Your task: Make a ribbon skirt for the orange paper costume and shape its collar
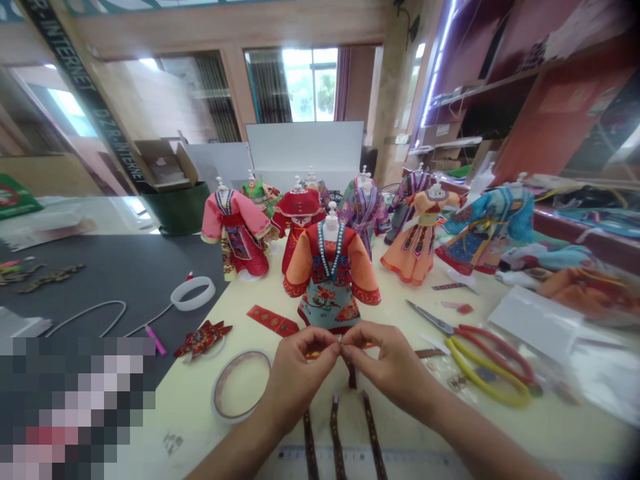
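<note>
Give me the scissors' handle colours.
Red and yellow handles, in the head view.

A bright window (310, 83) with dark striped curtains (265, 87) fills the far wall behind a white board (304, 157). A wooden pillar (395, 87) stands to its right. Dark red shelves (465, 87) with a white light strip (440, 63) line the right. Far left, an open cardboard box (163, 163) sits on a green bin (177, 207) near a black lettered banner (80, 80).

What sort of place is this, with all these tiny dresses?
Probably a handicraft workshop making miniature traditional-style costumes: dressed mannequins stand on the bench, beside scissors and strips of patterned trim.
</note>
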Motion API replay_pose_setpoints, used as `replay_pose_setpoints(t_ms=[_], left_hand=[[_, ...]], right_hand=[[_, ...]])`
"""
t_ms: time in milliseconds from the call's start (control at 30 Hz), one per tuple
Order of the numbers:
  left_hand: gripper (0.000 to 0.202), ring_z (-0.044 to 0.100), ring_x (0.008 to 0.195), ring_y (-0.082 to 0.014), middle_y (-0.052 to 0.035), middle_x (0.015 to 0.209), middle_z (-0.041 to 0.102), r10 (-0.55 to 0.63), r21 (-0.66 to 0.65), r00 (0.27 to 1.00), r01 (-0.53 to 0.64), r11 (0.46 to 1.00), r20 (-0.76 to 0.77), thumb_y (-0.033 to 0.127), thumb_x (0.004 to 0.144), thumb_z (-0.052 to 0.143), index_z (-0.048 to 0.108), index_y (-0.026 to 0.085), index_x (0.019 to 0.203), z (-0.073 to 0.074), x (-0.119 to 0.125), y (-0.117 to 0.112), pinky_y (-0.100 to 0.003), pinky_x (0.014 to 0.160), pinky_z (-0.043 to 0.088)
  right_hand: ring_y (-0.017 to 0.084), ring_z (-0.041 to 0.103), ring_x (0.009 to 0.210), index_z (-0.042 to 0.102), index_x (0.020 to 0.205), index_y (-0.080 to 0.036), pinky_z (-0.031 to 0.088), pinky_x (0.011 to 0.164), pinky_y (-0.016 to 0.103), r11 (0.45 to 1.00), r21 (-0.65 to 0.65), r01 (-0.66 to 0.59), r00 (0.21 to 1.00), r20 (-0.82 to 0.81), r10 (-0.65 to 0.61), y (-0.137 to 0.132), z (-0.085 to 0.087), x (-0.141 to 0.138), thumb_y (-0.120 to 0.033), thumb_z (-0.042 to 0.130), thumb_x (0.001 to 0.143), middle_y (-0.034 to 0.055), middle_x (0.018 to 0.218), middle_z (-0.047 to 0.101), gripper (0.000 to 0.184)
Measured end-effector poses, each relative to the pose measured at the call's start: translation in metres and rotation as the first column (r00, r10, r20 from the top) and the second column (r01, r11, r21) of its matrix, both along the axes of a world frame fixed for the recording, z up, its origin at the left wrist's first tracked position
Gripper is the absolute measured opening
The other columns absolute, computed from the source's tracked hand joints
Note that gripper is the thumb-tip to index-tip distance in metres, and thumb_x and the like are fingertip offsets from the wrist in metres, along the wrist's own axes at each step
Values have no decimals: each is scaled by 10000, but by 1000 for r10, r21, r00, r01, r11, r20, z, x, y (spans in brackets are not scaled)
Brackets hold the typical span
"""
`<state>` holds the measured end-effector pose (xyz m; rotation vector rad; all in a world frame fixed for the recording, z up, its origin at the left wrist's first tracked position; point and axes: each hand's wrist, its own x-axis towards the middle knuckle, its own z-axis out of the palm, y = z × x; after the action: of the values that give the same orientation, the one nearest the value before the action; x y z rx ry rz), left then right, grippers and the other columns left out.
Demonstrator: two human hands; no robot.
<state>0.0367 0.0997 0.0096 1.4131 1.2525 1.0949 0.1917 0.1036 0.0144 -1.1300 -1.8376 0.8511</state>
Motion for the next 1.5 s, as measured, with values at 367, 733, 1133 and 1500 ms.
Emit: replay_pose_setpoints(t_ms=[367, 733, 1133, 1500], left_hand=[[106, 544, 644, -115, 9, 629, 612, 10, -173, 959, 40, 984, 283, 231, 697, 646, 597, 148, 651, 1, 1, 1, -208, 656, 412], [158, 567, 685, -130, -22, 685, 640, 0, -191, 936, 71, 979, 351, 282, 759, 621, 655, 130, 785, -5, 1, 1, -255, 716, 437], [113, 577, 674, -141, -14, 684, 653, 11, -120, 983, 11, 993, 185, 248, 665, 674, 644, 144, 699, 0, 2, -1, -221, 653, 433], [103, 536, 643, -114, 8, 641, 620, 0, -130, 983, 24, 991, 182, 238, 672, 660, 630, 139, 673, 0, 2, 0, -202, 633, 407]], right_hand=[[150, 604, 698, 650, 765, -169, 465, 640, 248, 990, -137, -40, 994, -107, 25, 3, 4, 1, -209, 574, 775, 15, 721, 662, 87], [135, 536, 651, 627, 705, -154, 424, 603, 242, 973, -223, -64, 974, -227, 12, 7, -11, 0, -286, 581, 784, 6, 667, 598, 160], [138, 547, 642, 582, 638, -167, 418, 613, 240, 997, -74, 8, 997, -72, -14, 4, -2, -2, -222, 545, 791, -7, 634, 589, 166], [137, 540, 635, 569, 625, -174, 407, 609, 236, 999, -40, 17, 999, -42, -18, 3, -2, -2, -195, 546, 776, -9, 629, 582, 155]])
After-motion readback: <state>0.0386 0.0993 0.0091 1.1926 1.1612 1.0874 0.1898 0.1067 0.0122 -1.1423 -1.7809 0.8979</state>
